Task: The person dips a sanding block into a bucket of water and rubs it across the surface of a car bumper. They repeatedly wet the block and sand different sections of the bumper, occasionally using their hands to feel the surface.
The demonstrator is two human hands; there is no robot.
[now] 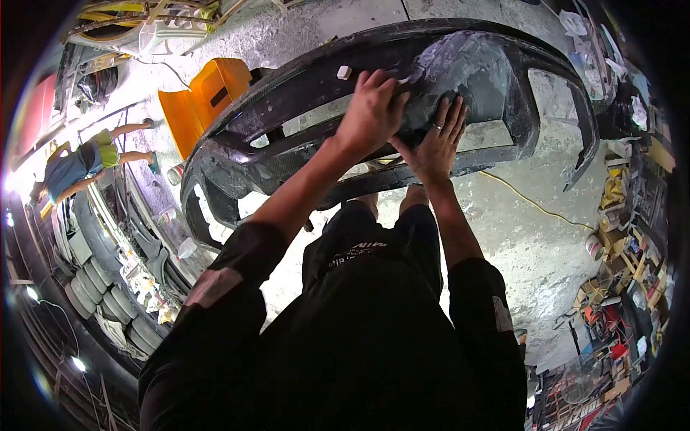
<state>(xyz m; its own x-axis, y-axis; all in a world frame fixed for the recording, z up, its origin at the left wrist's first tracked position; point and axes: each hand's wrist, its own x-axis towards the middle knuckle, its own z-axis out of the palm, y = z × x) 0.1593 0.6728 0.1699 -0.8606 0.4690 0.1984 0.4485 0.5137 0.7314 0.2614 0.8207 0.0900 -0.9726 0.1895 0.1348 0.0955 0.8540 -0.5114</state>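
Observation:
A large black car bumper [287,147] stretches across the view in front of me, with a grey, smeared patch [474,72] on its upper right part. My left hand [371,108] is at the left border of that patch, its fingers bent and close together; what it holds, if anything, is hidden. Just right of it, my right hand [437,140], with a ring on one finger, lies with spread fingers on the dark surface. A small white block [344,72] rests on the bumper, up and left of my left hand.
An orange plastic stool [208,100] stands behind the bumper's left side. Farther left, another person [90,161] bends forward. Tyres [108,298] are stacked at lower left. A yellow cable [535,203] crosses the floor, and clutter [611,309] lines the right side.

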